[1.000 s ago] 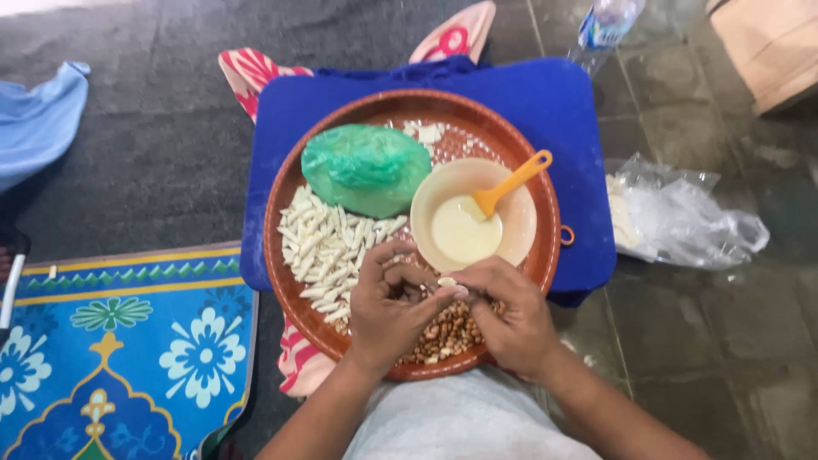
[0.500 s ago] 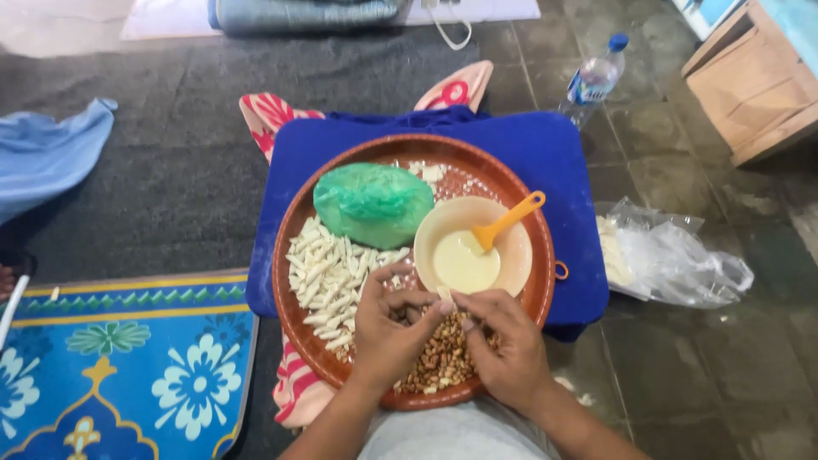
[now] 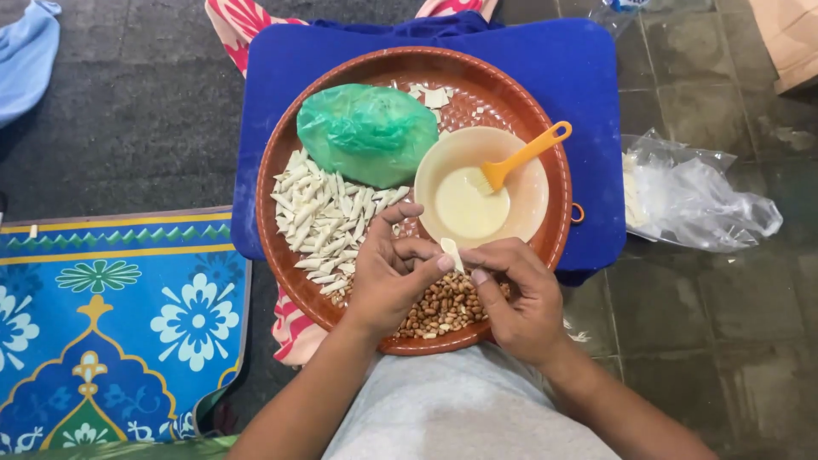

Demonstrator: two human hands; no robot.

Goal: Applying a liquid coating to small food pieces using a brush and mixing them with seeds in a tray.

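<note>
A round brown tray [image 3: 545, 145] rests on a blue cushion [image 3: 588, 94] in front of me. On it lie a green plastic bag [image 3: 366, 132], a heap of small white rolled pieces [image 3: 324, 221], a pile of peanuts [image 3: 447, 307] and a cream bowl [image 3: 520, 200] of pale liquid with an orange brush [image 3: 524, 156]. My left hand [image 3: 388, 277] and my right hand [image 3: 515, 294] meet over the peanuts. Together they pinch a small white wrapper piece [image 3: 452, 253] between the fingertips.
A patterned blue mat [image 3: 111, 324] lies at the left. A clear plastic bag [image 3: 690, 200] with white sheets sits on the tiled floor at the right. Pink patterned cloth [image 3: 294, 328] shows under the cushion, and light blue fabric [image 3: 25, 55] lies at the far left.
The view has shifted closer to the tray. My hands stay together over the peanuts, now holding the white piece up between the fingertips.
</note>
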